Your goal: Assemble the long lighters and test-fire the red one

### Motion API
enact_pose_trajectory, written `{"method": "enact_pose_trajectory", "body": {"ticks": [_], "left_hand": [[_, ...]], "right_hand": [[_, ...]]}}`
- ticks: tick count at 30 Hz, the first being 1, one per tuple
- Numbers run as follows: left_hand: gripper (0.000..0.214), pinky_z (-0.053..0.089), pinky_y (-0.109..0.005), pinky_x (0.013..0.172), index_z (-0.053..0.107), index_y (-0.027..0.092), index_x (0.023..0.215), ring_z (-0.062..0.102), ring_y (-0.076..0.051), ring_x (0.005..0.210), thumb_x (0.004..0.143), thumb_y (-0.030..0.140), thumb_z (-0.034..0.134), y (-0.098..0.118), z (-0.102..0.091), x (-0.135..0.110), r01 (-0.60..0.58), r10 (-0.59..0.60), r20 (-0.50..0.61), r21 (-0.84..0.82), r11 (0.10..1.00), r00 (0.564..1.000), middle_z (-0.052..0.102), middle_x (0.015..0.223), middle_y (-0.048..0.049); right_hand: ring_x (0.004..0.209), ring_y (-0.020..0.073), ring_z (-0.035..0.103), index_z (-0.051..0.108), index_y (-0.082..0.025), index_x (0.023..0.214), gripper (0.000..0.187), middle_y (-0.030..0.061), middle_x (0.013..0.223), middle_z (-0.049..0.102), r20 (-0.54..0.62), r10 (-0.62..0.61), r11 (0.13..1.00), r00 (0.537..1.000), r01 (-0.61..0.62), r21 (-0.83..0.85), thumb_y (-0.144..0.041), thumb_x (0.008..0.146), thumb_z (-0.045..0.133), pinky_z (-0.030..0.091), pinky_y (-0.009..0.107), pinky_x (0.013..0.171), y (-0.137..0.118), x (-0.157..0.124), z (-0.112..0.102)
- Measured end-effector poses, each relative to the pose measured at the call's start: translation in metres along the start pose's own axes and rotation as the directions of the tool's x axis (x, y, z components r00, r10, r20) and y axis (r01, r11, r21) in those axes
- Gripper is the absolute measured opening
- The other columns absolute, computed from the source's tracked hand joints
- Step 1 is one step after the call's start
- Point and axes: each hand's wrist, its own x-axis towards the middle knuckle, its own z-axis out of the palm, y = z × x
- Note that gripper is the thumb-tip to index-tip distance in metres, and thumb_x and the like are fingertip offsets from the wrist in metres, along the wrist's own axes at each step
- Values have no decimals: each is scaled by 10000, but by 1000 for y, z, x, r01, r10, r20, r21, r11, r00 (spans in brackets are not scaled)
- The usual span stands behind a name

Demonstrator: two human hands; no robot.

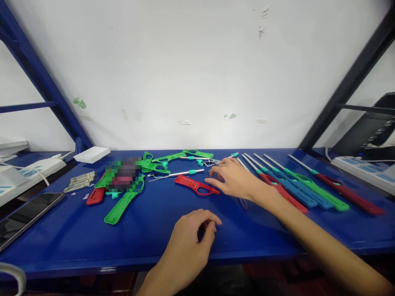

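Note:
My left hand (191, 236) is just above the front of the blue table, fingers curled and thumb tip close to the index finger; nothing shows in it. My right hand (230, 174) reaches over the middle with bent, spread fingers and holds nothing that I can see. By its fingertips lies a red lighter half-shell (196, 186). A metal lighter tube with a teal collar (182, 173) lies behind that shell. A dark, clear strip-like piece (243, 203) is partly hidden under my right wrist. More thin metal parts (212, 163) are beyond the hand.
Several long-necked lighters (304, 187) in red, blue and green lie on the right. Left are green half-shells (121, 205), a pixelated patch, small clear-and-metal parts (80, 181), a phone (27, 216) and a white box (92, 154). Blue table (123, 246) backs onto a wall.

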Motion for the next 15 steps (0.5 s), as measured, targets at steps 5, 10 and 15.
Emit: {"method": "enact_pose_trajectory", "body": {"ticks": [5,10,15], "left_hand": [[332,630,-434,1053,853,269,1138,796,-284,1100,1114,313,524,-5,-10,-1,-26,45,-131,142,990,990,837,1119,-72],[355,666,-522,1019,827,266,1352,736,-348,1215,1096,361,601,-17,-44,-5,103,24,-349,342,934,937,638,1594,-166],[311,683,-475,880,890,270,1205,694,-398,1307,1109,330,600,-18,-58,-5,214,-9,-413,452,866,911,619,1698,-122]], "right_hand": [[1278,298,767,729,-226,1480,446,130,1518,741,32,-150,989,988,150,-2,-473,1115,790,679,545,1078,-36,6,0],[1297,305,763,730,-226,1484,445,129,1521,741,13,-271,961,962,270,55,-464,1114,794,672,559,1096,-39,-8,-9],[1339,320,750,717,-231,1514,475,137,1568,719,-60,-197,973,979,202,107,-470,1112,795,666,576,1114,-11,-5,-24]]}}
